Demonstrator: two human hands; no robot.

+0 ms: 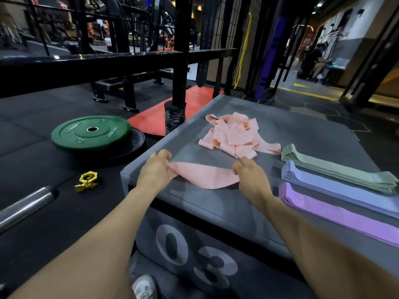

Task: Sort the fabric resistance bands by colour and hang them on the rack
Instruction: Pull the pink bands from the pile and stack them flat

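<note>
A pink fabric band (pixel 204 175) lies stretched across the near left part of the grey padded box (pixel 313 134). My left hand (pixel 155 169) pinches its left end and my right hand (pixel 248 172) pinches its right end. Behind it sits a loose heap of pink bands (pixel 234 134). Along the right side lie three neat stacks: green bands (pixel 336 169), blue bands (pixel 336 188) and purple bands (pixel 336 214). A black metal rack (pixel 181 52) stands behind the box.
On the black floor to the left lie a green weight plate (pixel 90 132) on a black plate, a yellow barbell collar (pixel 86 181) and a steel barbell end (pixel 26 207). A red mat (pixel 194 102) lies beyond. A person (pixel 313 61) crouches far right.
</note>
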